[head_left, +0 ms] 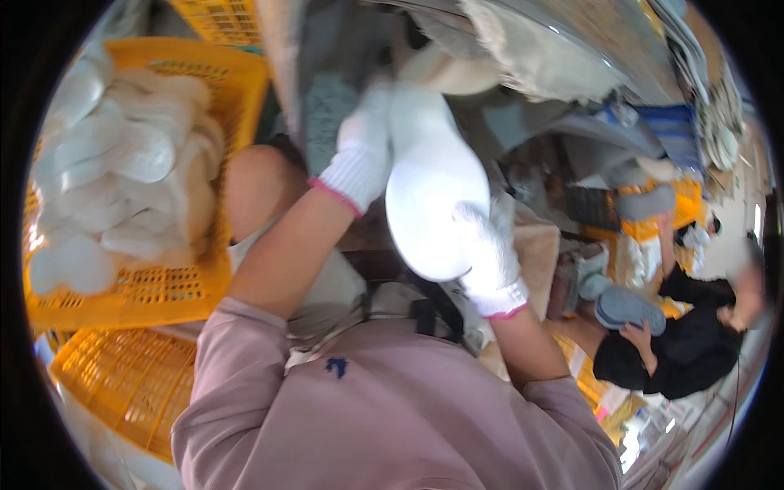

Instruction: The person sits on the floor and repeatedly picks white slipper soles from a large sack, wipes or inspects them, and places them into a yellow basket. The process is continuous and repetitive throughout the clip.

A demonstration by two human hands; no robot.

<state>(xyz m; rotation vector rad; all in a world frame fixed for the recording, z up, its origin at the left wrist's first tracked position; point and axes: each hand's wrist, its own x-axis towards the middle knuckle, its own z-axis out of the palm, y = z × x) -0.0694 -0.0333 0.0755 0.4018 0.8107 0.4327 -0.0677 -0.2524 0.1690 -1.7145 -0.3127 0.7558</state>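
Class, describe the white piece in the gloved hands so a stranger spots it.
Start at the mauve shirt, bottom centre, then go up to the gloved left hand and right hand. The sole-shaped white piece between them is held singly, unlike the pale pieces heaped in the yellow plastic basket.

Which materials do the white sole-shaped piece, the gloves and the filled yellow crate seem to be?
White sole-shaped piece: possibly foam or plastic; it looks smooth and bright with no visible weave, but glare leaves this open.
Gloves: likely knitted yarn, matte, judging by the ribbed cuffs.
Yellow crate: probably moulded plastic, slightly glossy, with regular slots through its walls.
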